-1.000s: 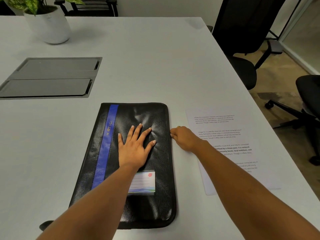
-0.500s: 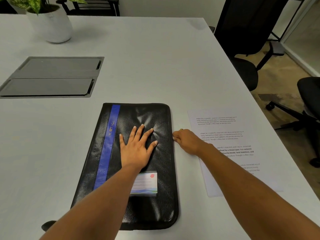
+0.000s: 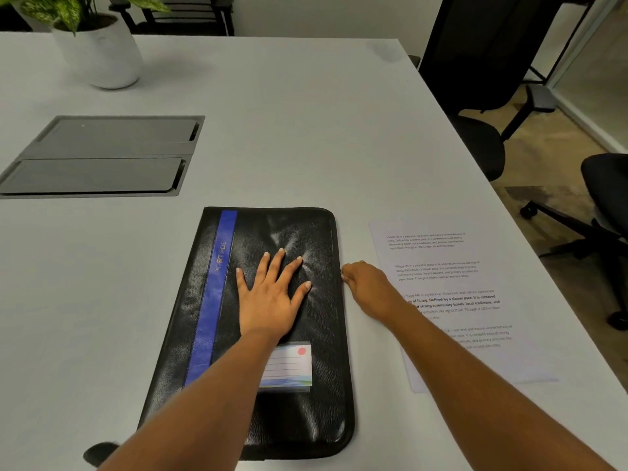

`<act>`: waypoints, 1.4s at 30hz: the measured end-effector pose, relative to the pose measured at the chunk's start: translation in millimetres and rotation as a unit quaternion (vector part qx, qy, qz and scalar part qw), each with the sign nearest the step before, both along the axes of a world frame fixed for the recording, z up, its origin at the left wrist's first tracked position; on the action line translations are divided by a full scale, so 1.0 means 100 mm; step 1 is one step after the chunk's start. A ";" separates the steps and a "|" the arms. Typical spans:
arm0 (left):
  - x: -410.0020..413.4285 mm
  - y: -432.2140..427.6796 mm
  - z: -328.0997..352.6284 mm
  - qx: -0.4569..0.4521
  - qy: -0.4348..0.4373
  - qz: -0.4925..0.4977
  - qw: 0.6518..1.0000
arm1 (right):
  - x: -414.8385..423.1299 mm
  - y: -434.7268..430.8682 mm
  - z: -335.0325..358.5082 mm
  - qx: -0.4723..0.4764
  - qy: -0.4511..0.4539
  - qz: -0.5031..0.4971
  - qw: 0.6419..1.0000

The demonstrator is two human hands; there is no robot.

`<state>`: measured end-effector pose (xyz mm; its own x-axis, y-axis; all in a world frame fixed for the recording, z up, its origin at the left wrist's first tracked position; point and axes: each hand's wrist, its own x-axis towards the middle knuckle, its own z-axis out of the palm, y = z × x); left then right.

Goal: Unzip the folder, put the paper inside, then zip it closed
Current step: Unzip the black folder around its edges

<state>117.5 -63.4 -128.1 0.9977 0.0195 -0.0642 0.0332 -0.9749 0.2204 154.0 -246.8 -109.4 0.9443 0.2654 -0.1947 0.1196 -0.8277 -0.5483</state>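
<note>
left hand (image 3: 272, 300): flat and spread, palm down on the middle of the folder (image 3: 302, 419), pressing it to the table (image 3: 306, 113). Nothing gripped.
right hand (image 3: 367, 290): fingers curled and pinched against the folder's right zip edge, just beside my left fingertips. The pull is hidden under my fingertips, so I judge I have it but can't confirm.
folder position: under my left palm, long side running away from me, lying flat. I can't tell how far the zip is open.
paper (image 3: 452, 266): flat on the table, partly under my right forearm, just outboard of the right hand and apart from the folder.
folder handling: soft wrinkled leather-look cover that dimples under my palm. Probably light and liable to slide on the smooth table, so I keep it pinned while the zip runs. Hold it at the pull and flat on the cover, not at the rounded corners.
paper handling: thin, limp, creases easily. Lift it by the edge nearest the right hand and feed the short edge in first.
count: 1 folder, 1 sheet visible (can't tell if more are stacked), 1 blue stripe (image 3: 217, 300), 1 label card (image 3: 289, 368).
</note>
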 end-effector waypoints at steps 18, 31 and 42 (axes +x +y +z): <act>0.02 -0.29 0.22 0.013 0.035 0.018 0.999 | 0.02 0.04 0.07 0.110 -0.063 -0.143 0.982; 0.16 -0.56 0.34 -0.045 0.110 0.017 0.993 | 0.11 0.10 -0.01 0.100 -0.060 -0.165 0.979; 0.22 -0.66 0.44 0.024 0.105 0.015 0.994 | 0.13 0.15 -0.03 0.156 -0.044 -0.227 0.960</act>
